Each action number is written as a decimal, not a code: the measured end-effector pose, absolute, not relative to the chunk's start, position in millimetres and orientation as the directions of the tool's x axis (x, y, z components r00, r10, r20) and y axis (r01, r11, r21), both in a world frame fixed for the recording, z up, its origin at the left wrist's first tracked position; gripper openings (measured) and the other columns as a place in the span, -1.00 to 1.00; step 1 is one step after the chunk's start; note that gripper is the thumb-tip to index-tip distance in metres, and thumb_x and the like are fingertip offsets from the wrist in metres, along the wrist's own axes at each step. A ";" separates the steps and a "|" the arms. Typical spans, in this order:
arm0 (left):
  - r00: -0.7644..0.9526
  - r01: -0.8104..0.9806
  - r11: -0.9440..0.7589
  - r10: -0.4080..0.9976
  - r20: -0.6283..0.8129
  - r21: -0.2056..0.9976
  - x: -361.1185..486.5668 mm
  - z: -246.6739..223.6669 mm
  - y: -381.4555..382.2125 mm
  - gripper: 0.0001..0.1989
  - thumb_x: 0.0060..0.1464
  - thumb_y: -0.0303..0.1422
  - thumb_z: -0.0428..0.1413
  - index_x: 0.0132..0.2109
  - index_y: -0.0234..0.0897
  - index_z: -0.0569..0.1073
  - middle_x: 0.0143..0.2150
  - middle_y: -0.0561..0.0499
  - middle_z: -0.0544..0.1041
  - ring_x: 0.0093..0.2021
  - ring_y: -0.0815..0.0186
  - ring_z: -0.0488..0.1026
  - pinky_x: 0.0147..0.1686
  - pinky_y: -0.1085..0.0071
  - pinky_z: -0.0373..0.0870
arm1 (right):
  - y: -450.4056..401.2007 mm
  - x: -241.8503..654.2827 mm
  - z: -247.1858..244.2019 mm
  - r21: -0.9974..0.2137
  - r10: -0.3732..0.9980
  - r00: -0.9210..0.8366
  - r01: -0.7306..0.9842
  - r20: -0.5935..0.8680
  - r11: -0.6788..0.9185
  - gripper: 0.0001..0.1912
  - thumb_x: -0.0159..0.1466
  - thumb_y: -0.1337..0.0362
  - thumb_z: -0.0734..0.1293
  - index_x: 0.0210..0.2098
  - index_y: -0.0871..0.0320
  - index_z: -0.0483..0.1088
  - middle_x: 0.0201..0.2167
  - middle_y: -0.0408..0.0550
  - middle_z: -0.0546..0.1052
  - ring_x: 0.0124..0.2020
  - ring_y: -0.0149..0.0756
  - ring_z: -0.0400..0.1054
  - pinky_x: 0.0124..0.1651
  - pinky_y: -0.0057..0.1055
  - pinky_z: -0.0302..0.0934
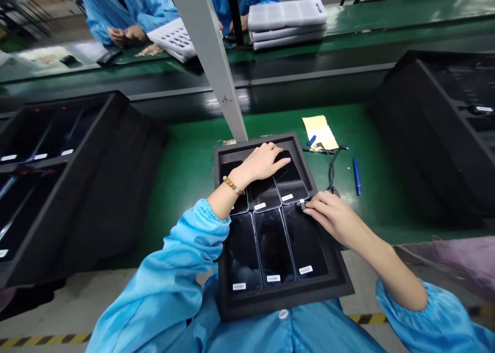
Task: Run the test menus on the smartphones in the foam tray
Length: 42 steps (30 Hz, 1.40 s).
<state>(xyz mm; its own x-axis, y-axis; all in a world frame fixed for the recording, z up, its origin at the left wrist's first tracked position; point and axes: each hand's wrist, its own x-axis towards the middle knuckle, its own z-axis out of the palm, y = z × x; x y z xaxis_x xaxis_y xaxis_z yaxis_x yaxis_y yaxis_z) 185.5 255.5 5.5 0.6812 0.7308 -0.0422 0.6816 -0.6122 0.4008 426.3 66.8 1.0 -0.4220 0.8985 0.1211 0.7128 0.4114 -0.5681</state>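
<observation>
A black foam tray [286, 304] holds several dark-screened phones in two rows, with small white barcode labels on them. My left hand [263, 162] lies across the far row with its fingers spread, resting over a phone [292, 180] and partly hiding the others. Between the thumb and fingers of my right hand [328, 213] is a small cable plug [302, 204] with a pale metal tip. It is at the top end of the near right phone [305, 239]; whether it is inserted I cannot tell. The dark cable [331, 170] runs up behind that hand.
Stacked black trays of phones stand at left [127, 188] and right [410, 151]. Beyond the tray are a yellow paper [319, 128], a blue pen [356, 176] and a grey post [216, 53]. Across the line, co-workers in blue sleeves sit near white trays [286, 15].
</observation>
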 end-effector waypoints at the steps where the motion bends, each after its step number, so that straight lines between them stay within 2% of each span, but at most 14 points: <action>1: 0.676 0.686 -0.607 0.735 -0.043 0.401 187.1 4.8 257.3 -0.38 0.49 0.05 -0.09 0.35 -0.30 0.48 0.30 -0.27 0.51 0.32 -0.06 0.44 0.35 -0.01 0.36 | 65.6 425.3 -4.0 -0.518 0.889 -0.443 0.736 0.120 0.436 -0.71 0.59 0.10 0.21 -0.08 0.03 0.54 -0.19 0.00 0.55 -0.15 -0.15 0.40 -0.09 -0.15 0.28; 4: 0.672 0.686 -0.595 0.738 -0.053 0.419 186.7 4.0 258.8 -0.36 0.50 0.06 -0.11 0.35 -0.32 0.50 0.30 -0.28 0.50 0.31 -0.09 0.43 0.34 -0.03 0.35 | 66.0 421.6 -10.8 -0.421 0.880 -0.459 0.779 0.124 0.466 -0.69 0.59 0.09 0.21 -0.10 0.05 0.55 -0.23 0.00 0.54 -0.16 -0.14 0.33 -0.12 -0.15 0.17; 11: 0.660 0.684 -0.585 0.751 -0.029 0.435 184.1 -0.8 256.7 -0.36 0.50 0.07 -0.12 0.35 -0.27 0.51 0.29 -0.25 0.50 0.31 -0.09 0.43 0.33 -0.04 0.35 | 71.8 417.1 -7.3 -0.391 0.891 -0.442 0.806 0.102 0.444 -0.61 0.59 0.06 0.19 -0.20 0.08 0.54 -0.30 -0.02 0.43 -0.22 -0.18 0.25 -0.15 -0.22 0.10; 14: 0.661 0.678 -0.590 0.750 -0.012 0.439 185.8 -2.9 257.2 -0.36 0.50 0.07 -0.11 0.34 -0.29 0.52 0.27 -0.25 0.51 0.28 -0.09 0.45 0.32 -0.05 0.36 | 75.1 419.2 -10.4 -0.426 0.895 -0.432 0.793 0.108 0.434 -0.62 0.59 0.05 0.20 -0.18 0.07 0.56 -0.30 -0.02 0.45 -0.21 -0.18 0.27 -0.14 -0.20 0.12; 17: 0.664 0.673 -0.600 0.748 0.006 0.433 188.2 -3.9 257.5 -0.34 0.48 0.10 -0.09 0.32 -0.30 0.54 0.25 -0.25 0.52 0.28 -0.07 0.45 0.34 -0.04 0.36 | 75.0 420.1 -15.2 -0.524 0.912 -0.377 0.751 0.162 0.403 -0.68 0.56 0.04 0.25 -0.07 0.05 0.58 -0.23 -0.01 0.52 -0.15 -0.16 0.35 -0.07 -0.18 0.18; 20: 0.661 0.653 -0.611 0.748 0.056 0.449 188.4 -6.0 260.1 -0.32 0.47 0.12 -0.12 0.29 -0.30 0.57 0.18 -0.23 0.57 0.25 0.00 0.47 0.37 0.00 0.36 | 71.4 418.2 -19.2 -0.590 0.931 -0.299 0.722 0.207 0.363 -0.69 0.53 0.00 0.31 -0.07 0.03 0.61 -0.17 -0.01 0.58 -0.08 -0.15 0.40 0.01 -0.15 0.23; 25: 0.649 0.669 -0.579 0.760 0.012 0.467 184.5 -12.9 277.9 -0.19 0.36 0.29 -0.17 0.16 -0.24 0.64 0.11 -0.19 0.60 0.18 -0.03 0.51 0.37 -0.01 0.37 | 71.1 415.8 -23.2 -0.563 0.965 -0.176 0.786 0.193 0.256 -0.67 0.50 -0.08 0.34 -0.13 -0.02 0.62 -0.12 -0.11 0.62 -0.01 -0.21 0.39 0.07 -0.21 0.19; 29: 0.640 0.695 -0.570 0.768 -0.017 0.439 186.9 -10.9 283.7 -0.17 0.32 0.35 -0.17 0.17 -0.19 0.63 0.08 -0.15 0.60 0.18 -0.04 0.52 0.34 -0.05 0.40 | 70.9 411.0 -22.7 -0.543 0.978 -0.066 0.823 0.200 0.167 -0.57 0.48 -0.17 0.32 -0.23 0.03 0.54 -0.13 -0.12 0.62 0.00 -0.20 0.37 0.09 -0.20 0.13; 33: 0.637 0.702 -0.569 0.770 -0.021 0.429 185.1 -3.7 279.5 -0.22 0.30 0.34 -0.10 0.17 -0.17 0.61 0.19 -0.14 0.63 0.21 -0.06 0.53 0.37 -0.11 0.37 | 69.0 407.4 -14.3 -0.544 0.972 -0.040 0.823 0.231 0.163 -0.55 0.42 -0.22 0.38 -0.18 0.04 0.54 -0.08 -0.10 0.61 0.03 -0.18 0.37 0.13 -0.20 0.17; 36: 0.621 0.702 -0.558 0.784 0.003 0.443 165.2 6.2 274.9 -0.23 0.36 0.27 -0.15 0.25 -0.20 0.56 0.28 -0.17 0.60 0.27 -0.04 0.53 0.39 -0.06 0.36 | 73.4 424.2 -3.7 -0.573 0.966 0.001 0.805 0.260 0.153 -0.64 0.47 -0.14 0.37 -0.13 0.00 0.56 -0.07 -0.14 0.61 0.03 -0.26 0.41 0.15 -0.29 0.23; 39: 0.477 0.725 -0.467 0.871 0.120 0.507 128.2 13.8 268.2 -0.33 0.41 0.18 -0.13 0.27 -0.17 0.54 0.28 -0.15 0.60 0.28 0.00 0.53 0.37 0.02 0.39 | 93.2 462.9 -0.1 -0.593 0.952 0.179 0.805 0.248 0.004 -0.61 0.57 0.00 0.21 -0.15 0.08 0.56 -0.12 0.01 0.60 0.01 -0.15 0.43 0.18 -0.19 0.27; 42: 0.171 0.713 -0.294 0.954 0.248 0.637 90.3 7.8 261.4 -0.42 0.42 0.11 -0.09 0.15 -0.19 0.58 0.15 -0.13 0.66 0.17 0.08 0.59 0.30 0.11 0.47 | 130.7 500.7 -6.8 -0.577 0.920 0.337 0.799 0.198 -0.168 -0.59 0.53 0.00 0.21 -0.14 0.13 0.57 -0.11 0.18 0.59 0.00 0.06 0.43 0.15 -0.02 0.29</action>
<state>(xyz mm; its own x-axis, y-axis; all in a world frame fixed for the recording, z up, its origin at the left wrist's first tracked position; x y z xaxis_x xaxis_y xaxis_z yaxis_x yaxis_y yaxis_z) 90.3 261.4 7.8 0.1706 0.9535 0.2485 0.7129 -0.2935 0.6369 500.7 130.7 -6.8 0.3367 0.9205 0.1984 0.7990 -0.1678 -0.5774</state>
